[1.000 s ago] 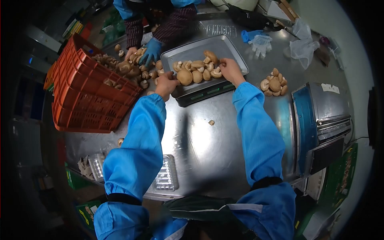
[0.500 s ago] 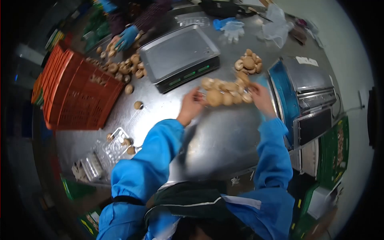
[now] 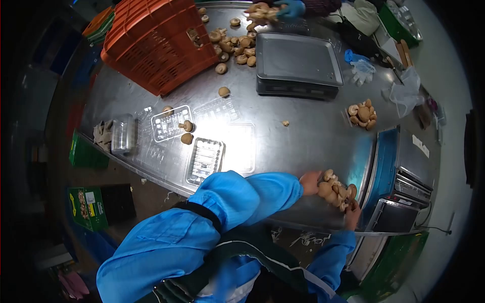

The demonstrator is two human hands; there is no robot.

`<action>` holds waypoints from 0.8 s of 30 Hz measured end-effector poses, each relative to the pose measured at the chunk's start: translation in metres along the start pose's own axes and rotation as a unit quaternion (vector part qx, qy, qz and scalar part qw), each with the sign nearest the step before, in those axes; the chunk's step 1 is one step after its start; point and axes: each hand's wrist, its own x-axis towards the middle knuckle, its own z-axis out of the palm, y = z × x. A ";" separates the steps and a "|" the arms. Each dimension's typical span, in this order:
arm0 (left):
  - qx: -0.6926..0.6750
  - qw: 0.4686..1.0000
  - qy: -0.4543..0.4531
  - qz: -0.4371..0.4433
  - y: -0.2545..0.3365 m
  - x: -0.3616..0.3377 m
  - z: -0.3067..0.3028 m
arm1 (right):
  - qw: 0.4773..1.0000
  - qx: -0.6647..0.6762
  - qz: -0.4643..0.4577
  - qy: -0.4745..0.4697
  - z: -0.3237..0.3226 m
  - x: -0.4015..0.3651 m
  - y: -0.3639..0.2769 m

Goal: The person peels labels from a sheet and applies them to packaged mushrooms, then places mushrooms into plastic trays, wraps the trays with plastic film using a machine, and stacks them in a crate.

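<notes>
Several brown shiitake mushrooms [image 3: 333, 192] lie bunched together between my two hands, low over the right part of the steel table. The clear tray under them can hardly be made out. My left hand [image 3: 309, 183] is closed on the left end of this tray of mushrooms. At its lower right end, my right hand [image 3: 352, 215] grips with the fingers bent round the edge. Just right of the hands stands a metal machine with a blue side [image 3: 386, 156]. Farther back, a second filled mushroom tray [image 3: 362, 114] rests on the table.
A grey scale [image 3: 300, 58] stands at the back. Left of it are loose mushrooms [image 3: 237, 46] and an orange crate [image 3: 156, 45]. Empty clear trays [image 3: 206, 160] lie at front left. Across the table, another person's blue-gloved hand [image 3: 292, 8] is near mushrooms.
Both hands have carried the tray of mushrooms toward me and to the right, beside the machine. My view has swung left. The other person's gloved hand has moved relative to the pile.
</notes>
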 end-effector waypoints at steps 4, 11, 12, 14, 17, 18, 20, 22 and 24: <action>-0.057 0.998 -0.032 0.018 -0.010 -0.009 -0.022 | 0.997 -0.003 0.080 -0.023 -0.008 -0.022 -0.047; -0.122 0.978 0.167 -0.001 -0.049 -0.088 -0.176 | 0.989 -0.018 -0.063 0.133 0.007 -0.035 -0.128; -0.111 0.971 0.212 -0.027 -0.059 -0.104 -0.197 | 0.983 0.002 -0.131 0.128 0.024 -0.032 -0.147; -0.086 0.949 0.300 -0.051 -0.082 -0.137 -0.233 | 0.994 -0.043 -0.084 0.051 0.064 -0.035 -0.213; -0.030 0.905 0.417 -0.071 -0.121 -0.183 -0.273 | 0.988 0.003 -0.118 -0.101 0.149 -0.022 -0.256; -0.035 0.888 0.451 -0.084 -0.131 -0.196 -0.281 | 0.978 -0.016 -0.137 -0.158 0.179 -0.020 -0.270; -0.050 0.865 0.489 -0.100 -0.146 -0.217 -0.295 | 0.945 0.035 -0.218 -0.242 0.244 -0.019 -0.296; -0.034 0.847 0.514 -0.128 -0.151 -0.228 -0.304 | 0.912 0.021 -0.302 -0.276 0.302 -0.014 -0.321; 0.052 0.836 0.536 -0.107 -0.155 -0.233 -0.309 | 0.888 -0.019 -0.383 -0.253 0.351 -0.010 -0.338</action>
